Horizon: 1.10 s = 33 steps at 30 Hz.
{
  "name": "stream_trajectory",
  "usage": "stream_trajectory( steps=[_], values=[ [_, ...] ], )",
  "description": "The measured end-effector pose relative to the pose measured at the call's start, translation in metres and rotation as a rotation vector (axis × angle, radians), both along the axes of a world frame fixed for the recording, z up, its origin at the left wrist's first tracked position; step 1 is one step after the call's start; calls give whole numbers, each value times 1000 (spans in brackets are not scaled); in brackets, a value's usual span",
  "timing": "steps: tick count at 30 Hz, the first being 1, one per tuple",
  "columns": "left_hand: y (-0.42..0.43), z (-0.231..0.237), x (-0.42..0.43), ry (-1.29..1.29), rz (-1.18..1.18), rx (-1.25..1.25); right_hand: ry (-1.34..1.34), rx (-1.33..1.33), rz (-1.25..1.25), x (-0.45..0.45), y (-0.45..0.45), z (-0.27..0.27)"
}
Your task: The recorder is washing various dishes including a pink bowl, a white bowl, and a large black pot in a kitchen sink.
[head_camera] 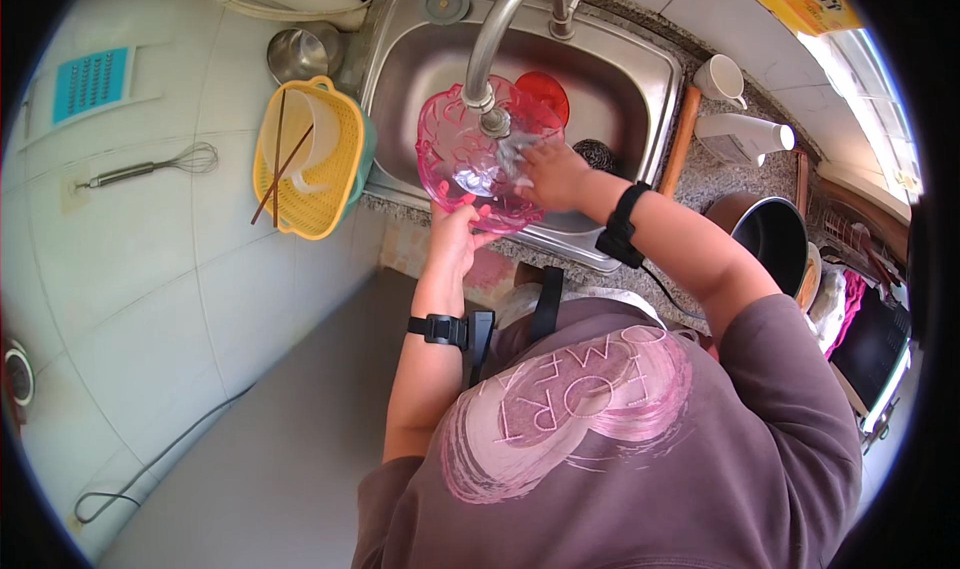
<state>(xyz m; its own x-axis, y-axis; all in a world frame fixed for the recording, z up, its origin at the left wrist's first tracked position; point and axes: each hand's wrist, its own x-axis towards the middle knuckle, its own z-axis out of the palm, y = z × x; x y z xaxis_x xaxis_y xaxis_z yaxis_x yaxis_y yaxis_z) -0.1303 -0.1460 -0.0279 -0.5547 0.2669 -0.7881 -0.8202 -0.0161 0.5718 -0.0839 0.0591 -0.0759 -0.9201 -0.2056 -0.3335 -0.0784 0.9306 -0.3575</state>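
A pink translucent bowl [446,138] with a wavy rim and raised pattern is held tilted over the stainless steel sink [397,66]. My left hand [457,228] grips its near rim, the fingers showing through the plastic. Inside the bowl, my right hand [555,175] reaches in from the right, just below the faucet spout [495,121]. A greyish, glassy blur lies at its fingers; whether this is water or something held is unclear. Behind the bowl, a red round item [544,95] rests in the basin, partly covered. A dark metal scouring pad [595,154] sits beside my right wrist.
Left of the sink, a yellow basket [341,186] holds chopsticks [283,165] and a translucent cup [300,130], near a metal bowl [298,55]. On the right counter are a white mug [720,80], a white bottle [735,138] and a dark pot [776,243]. A whisk [157,168] hangs on the wall.
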Motion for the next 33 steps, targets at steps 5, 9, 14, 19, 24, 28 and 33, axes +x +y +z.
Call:
stream_trajectory(
  steps=[5, 9, 14, 19, 24, 28, 33],
  values=[
    [-3, -12, 5, 2, 19, 66, -395, -651, 134, -9, -41, 26],
    [-6, -7, 1, 18, 63, 119, -186, -698, 26, -1, -24, 31],
    [-13, 8, 1, -10, 53, 74, 122, 264, 343, -13, 40, 11],
    [-2, 17, 2, 32, 65, 81, 4, 85, 183, 0, 1, 35],
    [-20, -30, 14, -143, -10, 149, -366, -681, 20, -10, -46, 48],
    [2, -8, 26, -174, 33, 146, -240, -807, -273, -60, -68, 29],
    [3, -2, 23, -156, 19, 83, 8, -821, -468, -61, -81, 14]
  ],
)
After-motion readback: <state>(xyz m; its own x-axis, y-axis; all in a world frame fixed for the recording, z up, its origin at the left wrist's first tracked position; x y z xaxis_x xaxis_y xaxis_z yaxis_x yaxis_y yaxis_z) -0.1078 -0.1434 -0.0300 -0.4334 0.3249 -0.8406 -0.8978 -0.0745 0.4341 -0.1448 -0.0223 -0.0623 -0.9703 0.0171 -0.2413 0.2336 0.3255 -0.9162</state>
